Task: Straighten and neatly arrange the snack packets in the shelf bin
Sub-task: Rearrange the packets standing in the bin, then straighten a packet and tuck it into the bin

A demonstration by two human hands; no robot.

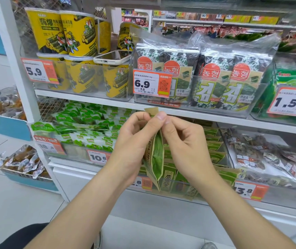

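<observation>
White store shelving fills the view, its tiers lined with clear bins. At upper left are yellow tubs with a phone lying on them, and Korean seaweed packs sit beside them. On the tier below, the clear shelf bin holds kraft-and-green snack packets, standing in an uneven row at mixed angles. In front of it the left hand and right hand meet at the top seal of one held packet. The thumb and curled fingers of each hand pinch that edge, fingertips nearly touching. The packet hangs edge-on, its long axis nearly upright and its bottom pointing down at the bin's front. The bin lies behind and below the fingers, its row mostly on the right hand's side, so that hand looks the nearer one for slotting the packet in.
</observation>
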